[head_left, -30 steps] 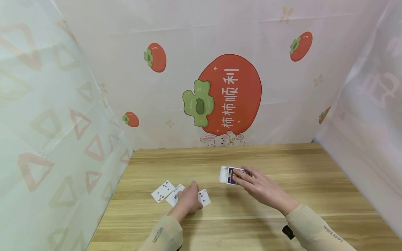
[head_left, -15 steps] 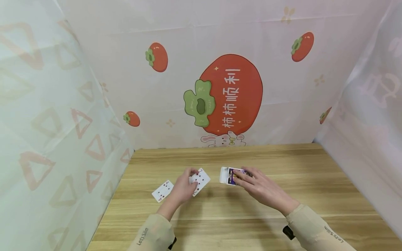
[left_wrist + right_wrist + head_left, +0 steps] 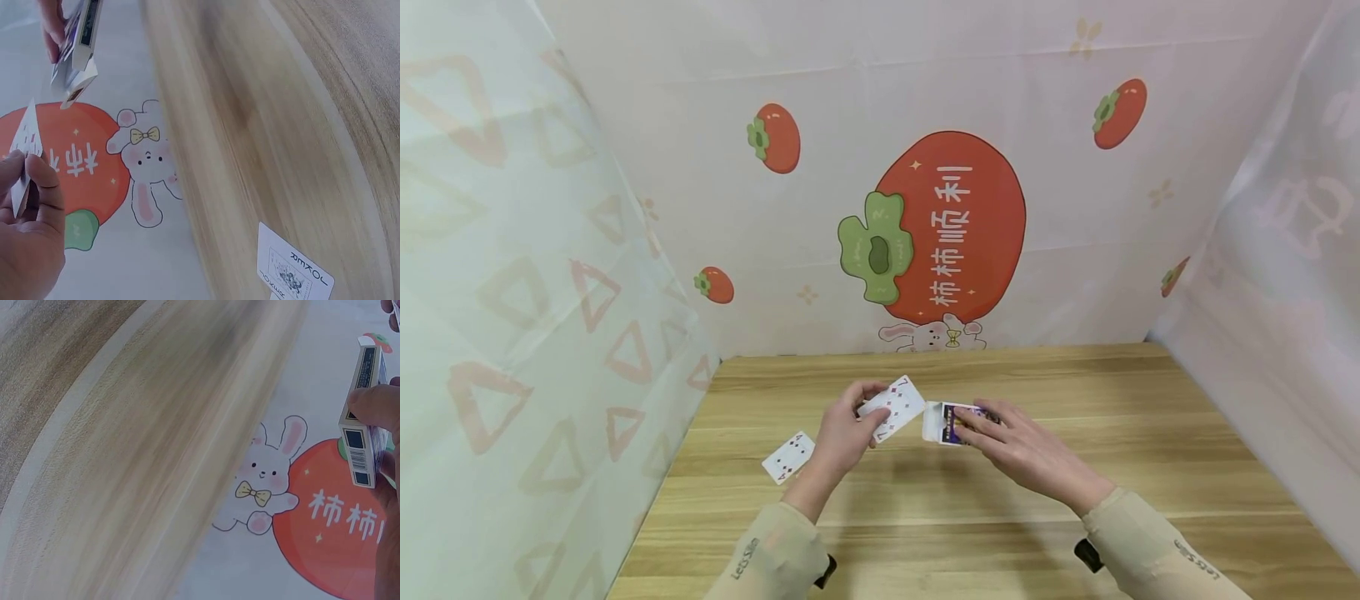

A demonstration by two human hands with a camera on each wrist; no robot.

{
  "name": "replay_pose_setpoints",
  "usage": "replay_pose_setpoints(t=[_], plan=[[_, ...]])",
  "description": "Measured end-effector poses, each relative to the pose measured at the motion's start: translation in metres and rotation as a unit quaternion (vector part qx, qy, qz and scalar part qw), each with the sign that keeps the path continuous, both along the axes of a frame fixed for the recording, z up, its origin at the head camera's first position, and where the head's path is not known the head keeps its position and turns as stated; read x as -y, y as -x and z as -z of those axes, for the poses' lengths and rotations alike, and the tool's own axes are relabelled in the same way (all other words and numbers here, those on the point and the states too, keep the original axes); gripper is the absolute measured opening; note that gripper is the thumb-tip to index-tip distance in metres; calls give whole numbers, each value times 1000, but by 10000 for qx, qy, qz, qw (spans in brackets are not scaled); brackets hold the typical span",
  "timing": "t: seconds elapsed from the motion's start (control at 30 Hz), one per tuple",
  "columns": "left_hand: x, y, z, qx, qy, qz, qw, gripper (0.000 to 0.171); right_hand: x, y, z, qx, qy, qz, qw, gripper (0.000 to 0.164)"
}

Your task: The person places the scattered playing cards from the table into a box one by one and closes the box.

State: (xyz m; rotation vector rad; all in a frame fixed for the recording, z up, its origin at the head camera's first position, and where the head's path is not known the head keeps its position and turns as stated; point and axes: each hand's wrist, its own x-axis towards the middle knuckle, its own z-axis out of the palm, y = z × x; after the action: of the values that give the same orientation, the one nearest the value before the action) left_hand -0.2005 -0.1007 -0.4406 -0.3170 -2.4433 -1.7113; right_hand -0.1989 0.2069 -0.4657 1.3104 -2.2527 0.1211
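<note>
My left hand [image 3: 844, 429] pinches a seven of diamonds playing card [image 3: 900, 407] between thumb and fingers, face up and above the table. Its far corner comes right up to the opened flap of a card box [image 3: 950, 423]. My right hand [image 3: 1026, 450] grips this purple-and-white box, thumb along its narrow side in the right wrist view, with the flap end toward the left hand. On the table lies a four of diamonds [image 3: 788, 457], left of the left forearm. A joker card [image 3: 290, 270] shows on the wood in the left wrist view; the arm hides it in the head view.
The wooden table [image 3: 970, 533] meets a white printed sheet [image 3: 820, 208] at its back edge. Similar sheets close off the left side [image 3: 550, 333] and the right side [image 3: 1277, 333]. A dark wrist strap [image 3: 1088, 555] sits at the right sleeve.
My left hand has picked up the seven of diamonds and carried it up and right to the box's flap end. The right hand and box have stayed almost still.
</note>
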Motion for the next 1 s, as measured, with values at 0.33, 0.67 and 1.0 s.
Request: replay_pose_setpoints(t=[0.33, 0.67, 1.0], plan=[[-12, -3, 8, -1080, 1086, 259, 9879, 33, 2, -1, -2, -170, -14, -48, 9998, 86], [-12, -5, 14, -1161, 1599, 400, 9795, 31, 1, 0, -2, 4, 210, -200, 9996, 81], [-11, -6, 14, -695, 1751, 663, 9799, 29, 2, -3, -2, 243, 242, -418, 9985, 74]])
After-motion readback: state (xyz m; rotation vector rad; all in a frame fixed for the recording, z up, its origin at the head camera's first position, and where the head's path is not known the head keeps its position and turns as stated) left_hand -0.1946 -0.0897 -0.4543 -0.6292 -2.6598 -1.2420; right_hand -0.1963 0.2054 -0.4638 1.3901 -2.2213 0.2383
